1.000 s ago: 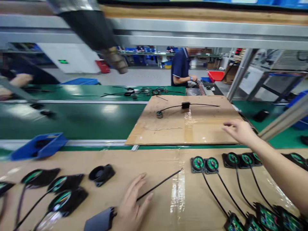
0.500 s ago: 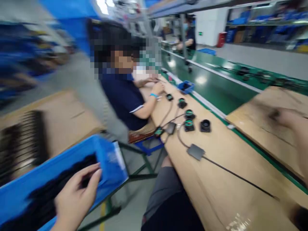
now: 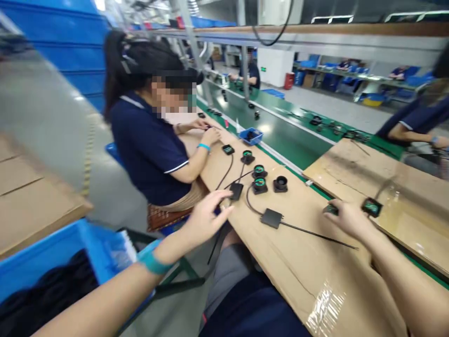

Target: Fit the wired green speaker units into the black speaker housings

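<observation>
My left hand (image 3: 206, 217) reaches over the near edge of the bench, thumb and fingers apart. Its fingertips are close to a flat black box with a cable (image 3: 236, 191); whether they touch it I cannot tell. My right hand (image 3: 347, 219) is closed round a small black part with a green face (image 3: 330, 209), mostly hidden by the fingers. Between the hands lies another flat black box (image 3: 271, 218) with a cable at each side. Behind it stand round black housings with green inside (image 3: 259, 185) and a plain black housing (image 3: 280, 184).
A co-worker (image 3: 150, 135) sits at the left, hands over the bench (image 3: 298, 262). A blue bin of black parts (image 3: 87, 243) stands at my lower left. A small blue tray (image 3: 251, 135) sits by the green conveyor (image 3: 280, 131). One square black-and-green part (image 3: 372, 207) lies on the right-hand cardboard.
My left hand has moved from the blue bin rightward to the bench edge. My right hand has come in from the right-hand cardboard to above the bench. The view has shifted.
</observation>
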